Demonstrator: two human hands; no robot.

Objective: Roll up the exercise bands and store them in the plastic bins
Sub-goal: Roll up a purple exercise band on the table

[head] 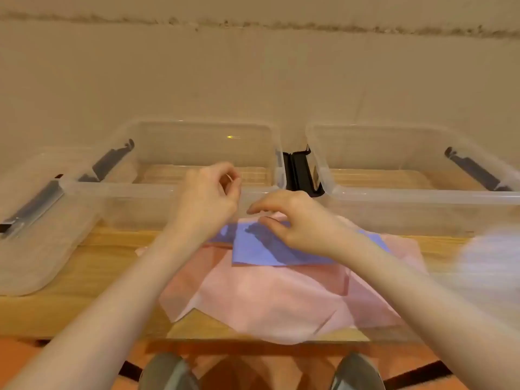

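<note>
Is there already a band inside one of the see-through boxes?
No, both clear bins show only bare bottoms, and the purple band and pink band lie on the wooden table.
</note>
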